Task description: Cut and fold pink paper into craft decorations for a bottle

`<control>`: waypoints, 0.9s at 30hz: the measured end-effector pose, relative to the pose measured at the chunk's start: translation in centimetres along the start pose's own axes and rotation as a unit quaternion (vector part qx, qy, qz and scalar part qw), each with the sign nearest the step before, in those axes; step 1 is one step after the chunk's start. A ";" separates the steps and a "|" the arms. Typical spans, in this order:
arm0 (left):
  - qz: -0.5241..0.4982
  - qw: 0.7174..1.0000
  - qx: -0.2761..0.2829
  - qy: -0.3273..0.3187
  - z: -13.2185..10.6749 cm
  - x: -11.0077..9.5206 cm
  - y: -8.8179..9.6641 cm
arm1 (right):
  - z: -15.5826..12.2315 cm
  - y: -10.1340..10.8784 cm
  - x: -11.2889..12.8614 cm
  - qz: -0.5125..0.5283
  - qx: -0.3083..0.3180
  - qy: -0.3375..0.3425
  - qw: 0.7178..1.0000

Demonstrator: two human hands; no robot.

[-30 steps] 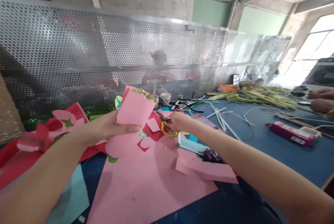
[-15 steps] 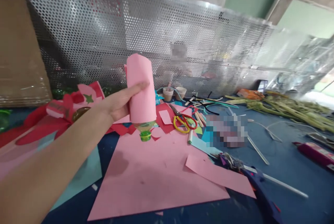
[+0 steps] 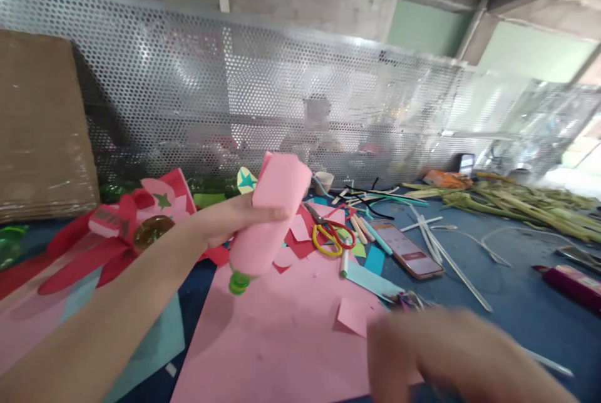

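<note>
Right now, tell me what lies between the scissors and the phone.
In the head view, pen-like sticks and coloured paper lie between scissors and phone.

1 head view; forward and down

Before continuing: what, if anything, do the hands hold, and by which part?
The left hand grips the pink-wrapped bottle around its middle, clear of the green cap. The right hand is too blurred to tell.
</note>
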State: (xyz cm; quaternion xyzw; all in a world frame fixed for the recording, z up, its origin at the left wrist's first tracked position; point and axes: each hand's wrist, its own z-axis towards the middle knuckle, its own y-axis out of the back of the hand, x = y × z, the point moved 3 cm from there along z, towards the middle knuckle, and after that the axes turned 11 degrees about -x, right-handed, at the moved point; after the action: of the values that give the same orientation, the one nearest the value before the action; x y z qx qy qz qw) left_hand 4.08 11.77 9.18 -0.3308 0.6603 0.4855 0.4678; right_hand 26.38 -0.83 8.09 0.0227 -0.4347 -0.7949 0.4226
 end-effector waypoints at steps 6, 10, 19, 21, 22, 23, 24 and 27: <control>0.271 0.953 0.042 -0.131 -0.8 -0.7 -2.8 | 2.8 -0.4 -5.1 0.119 -0.104 -0.178 0.971; 0.379 0.917 0.069 -0.105 -1.3 -0.1 -4.6 | 1.9 -3.1 -5.7 0.260 0.045 -0.216 0.940; 0.475 0.862 0.158 -0.079 -2.6 1.6 -6.7 | -1.2 -5.5 -4.9 0.195 0.099 -0.165 0.962; 0.472 0.863 0.166 -0.070 -2.9 1.6 -5.7 | -1.6 -5.8 -5.2 0.184 0.105 -0.158 0.965; 0.466 0.865 0.174 -0.065 -3.0 1.7 -5.0 | -1.8 -6.0 -5.3 0.181 0.114 -0.165 0.963; 0.460 0.868 0.179 -0.059 -3.0 1.8 -4.2 | -1.9 -6.1 -5.5 0.179 0.124 -0.176 0.960; 0.453 0.871 0.181 -0.056 -3.0 2.0 -3.4 | -2.0 -6.1 -5.6 0.173 0.131 -0.184 0.959; 0.439 0.880 0.178 -0.048 -2.9 2.9 -1.2 | -1.9 -5.8 -5.7 0.133 0.142 -0.179 0.964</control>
State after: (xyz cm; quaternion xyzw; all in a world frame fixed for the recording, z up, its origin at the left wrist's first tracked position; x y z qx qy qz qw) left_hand 3.30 8.71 6.29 0.1050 0.7899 0.5307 0.2888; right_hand 26.99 3.37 0.91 -0.1185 -0.6110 -0.6527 0.4320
